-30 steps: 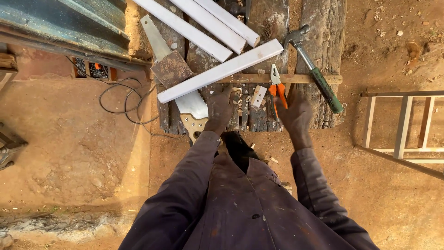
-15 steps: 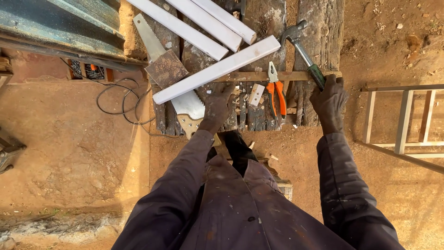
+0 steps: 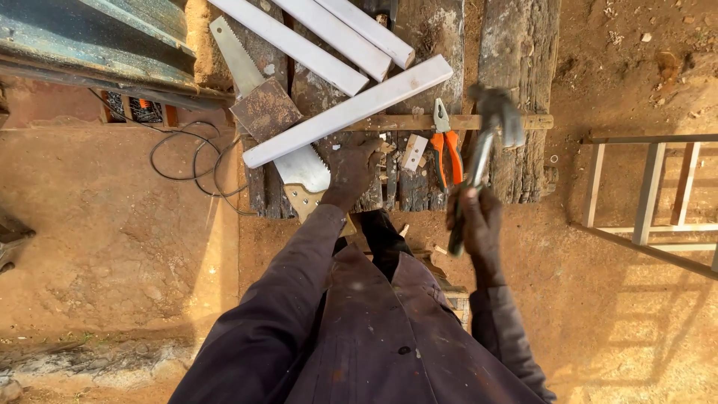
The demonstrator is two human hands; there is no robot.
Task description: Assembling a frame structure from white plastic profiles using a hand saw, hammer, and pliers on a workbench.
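The right hand [image 3: 479, 224] is gripping a hammer [image 3: 482, 142] by its handle, its fingers wrapped tight around the lower end, and the metal head is standing raised over the right part of the desk [image 3: 516, 90], blurred. The left hand [image 3: 351, 168] is pressing down on the near edge of the desk with its fingers spread narrow and bent, holding nothing; it is lying just near a long white strip [image 3: 348, 112] that is running slantwise from the left up to the far right. Just right of that hand a small pale wood block [image 3: 413, 152] is lying, and beside it orange-handled pliers [image 3: 446, 146] are resting across a thin wooden slat [image 3: 456, 121]. Left of the hand a handsaw [image 3: 265, 112] is lying with its blade pointing far and left and its handle partly hidden under the sleeve. Three more white strips [image 3: 329, 37] are lying side by side at the far end. A black cable [image 3: 187, 161] is curling on the dirt floor to the left, and a pale wooden ladder [image 3: 651, 194] is lying on the ground to the right.
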